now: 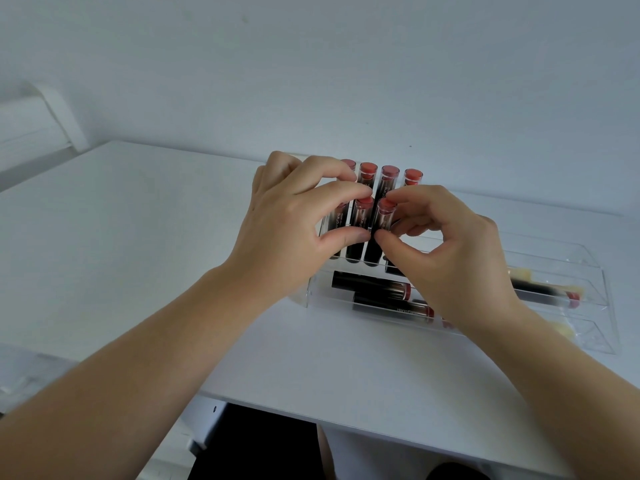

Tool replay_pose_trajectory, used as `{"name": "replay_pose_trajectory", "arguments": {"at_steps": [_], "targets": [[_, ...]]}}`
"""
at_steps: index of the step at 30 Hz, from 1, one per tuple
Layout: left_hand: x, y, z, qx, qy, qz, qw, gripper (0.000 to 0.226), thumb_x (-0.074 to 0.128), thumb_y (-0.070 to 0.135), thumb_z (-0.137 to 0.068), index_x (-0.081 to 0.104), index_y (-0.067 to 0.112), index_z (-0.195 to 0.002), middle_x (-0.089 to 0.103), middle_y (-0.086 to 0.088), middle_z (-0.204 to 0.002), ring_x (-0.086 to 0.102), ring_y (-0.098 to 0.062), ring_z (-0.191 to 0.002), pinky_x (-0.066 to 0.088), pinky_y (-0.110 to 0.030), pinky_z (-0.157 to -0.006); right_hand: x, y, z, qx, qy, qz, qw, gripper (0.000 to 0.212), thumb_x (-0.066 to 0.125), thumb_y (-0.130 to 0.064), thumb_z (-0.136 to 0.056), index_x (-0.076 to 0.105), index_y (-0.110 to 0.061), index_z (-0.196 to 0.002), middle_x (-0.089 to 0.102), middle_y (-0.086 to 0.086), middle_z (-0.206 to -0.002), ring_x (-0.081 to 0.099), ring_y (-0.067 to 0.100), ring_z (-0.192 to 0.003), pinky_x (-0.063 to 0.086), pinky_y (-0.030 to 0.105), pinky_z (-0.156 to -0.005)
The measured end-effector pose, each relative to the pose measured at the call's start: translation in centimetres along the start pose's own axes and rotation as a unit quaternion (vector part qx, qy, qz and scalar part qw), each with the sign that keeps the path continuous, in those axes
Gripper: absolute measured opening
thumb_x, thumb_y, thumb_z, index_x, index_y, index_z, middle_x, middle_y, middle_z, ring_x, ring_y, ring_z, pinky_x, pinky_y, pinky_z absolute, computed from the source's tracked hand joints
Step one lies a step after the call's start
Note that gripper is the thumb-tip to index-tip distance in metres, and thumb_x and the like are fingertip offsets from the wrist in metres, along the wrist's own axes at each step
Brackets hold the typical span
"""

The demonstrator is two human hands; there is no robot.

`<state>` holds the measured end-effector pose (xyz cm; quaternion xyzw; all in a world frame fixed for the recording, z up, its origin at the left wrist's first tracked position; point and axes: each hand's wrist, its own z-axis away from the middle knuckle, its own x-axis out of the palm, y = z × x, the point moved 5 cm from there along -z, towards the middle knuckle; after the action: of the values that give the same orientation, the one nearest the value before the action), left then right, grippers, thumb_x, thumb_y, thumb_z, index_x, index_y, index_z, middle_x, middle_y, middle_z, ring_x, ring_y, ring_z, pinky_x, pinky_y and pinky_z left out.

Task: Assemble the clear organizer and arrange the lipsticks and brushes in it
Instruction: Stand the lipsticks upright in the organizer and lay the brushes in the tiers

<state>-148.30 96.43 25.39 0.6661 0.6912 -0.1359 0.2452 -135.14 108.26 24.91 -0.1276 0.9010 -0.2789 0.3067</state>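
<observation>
Both hands at the upright lipsticks in the clear organizer (595, 271).

Left hand (294, 223): fingers curled, index tip on the red cap and thumb on the dark barrel of an upright lipstick (360, 230) — a pinch hold. Right hand (446, 251): same curl, index tip on the cap and thumb against the barrel of the neighbouring lipstick (381, 230), just beside the first. Thumbs nearly touching. Beyond the fingertips, a back row of lipsticks (389, 174) stands upright, caps up. Below the hands, toward the wrists, two lipsticks (374, 289) lie flat in the front tray. Right of the right hand, another lipstick (543, 292) lies in the long compartment; pale blurred items near it, cannot tell what. Organizer sits on a white table (138, 237).
</observation>
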Motion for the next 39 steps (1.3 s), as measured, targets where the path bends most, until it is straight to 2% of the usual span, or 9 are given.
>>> {"name": "replay_pose_trajectory", "arguments": {"at_steps": [21, 25, 39], "targets": [[-0.04, -0.19, 0.16, -0.012, 0.003, 0.022, 1.000, 0.037, 0.086, 0.032, -0.077, 0.079, 0.015, -0.110, 0.070, -0.006, -0.112, 0.051, -0.030, -0.091, 0.045, -0.047, -0.087, -0.05, 0.10, 0.04, -0.002, 0.004, -0.003, 1.000, 0.033, 0.077, -0.009, -0.082, 0.067, -0.024, -0.110, 0.071, -0.010, -0.090, 0.067, 0.011, -0.085, 0.047, 0.011, -0.078], [-0.03, -0.22, 0.22, -0.014, 0.001, 0.032, 0.999, 0.035, 0.086, 0.030, -0.077, 0.079, 0.015, -0.108, 0.069, -0.006, -0.112, 0.042, -0.022, -0.090, 0.045, -0.046, -0.087, -0.03, 0.17, 0.06, 0.001, 0.003, -0.002, 1.000, 0.033, 0.077, -0.010, -0.082, 0.067, -0.025, -0.110, 0.070, -0.012, -0.090, 0.067, 0.010, -0.085, 0.048, 0.011, -0.078], [-0.32, 0.01, 0.33, -0.014, -0.005, 0.031, 0.999, 0.035, 0.086, 0.026, -0.078, 0.079, 0.014, -0.110, 0.069, -0.007, -0.113, 0.042, -0.021, -0.092, 0.044, -0.043, -0.089, -0.08, 0.11, 0.04, 0.002, 0.004, 0.003, 1.000, 0.032, 0.077, -0.010, -0.083, 0.068, -0.022, -0.111, 0.071, -0.009, -0.089, 0.067, 0.010, -0.085, 0.048, 0.010, -0.078]]}}
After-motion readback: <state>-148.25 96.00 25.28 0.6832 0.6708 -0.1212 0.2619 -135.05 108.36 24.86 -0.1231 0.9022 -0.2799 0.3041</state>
